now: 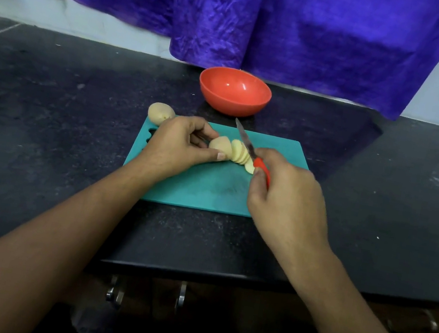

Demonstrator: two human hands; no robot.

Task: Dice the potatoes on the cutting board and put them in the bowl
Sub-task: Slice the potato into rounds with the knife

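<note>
A half-cut potato (220, 145) lies at the centre of the frame on the teal board (209, 187), with a row of slices (239, 153) leaning against its right side. The left hand (178, 145) holds the uncut end, thumb below and fingers curled over the top. The right hand (287, 203), just right of the slices, grips the red handle of a knife (247, 146). The blade slants up and left across the slices, tip toward the bowl; whether it touches them I cannot tell. A whole potato (160, 113) sits at the board's upper left corner. The red bowl (231, 104) stands just above the board, holding nothing that shows. All rest on a black counter (49, 110), and a purple cloth (292, 28) hangs across the top of the frame.
</note>
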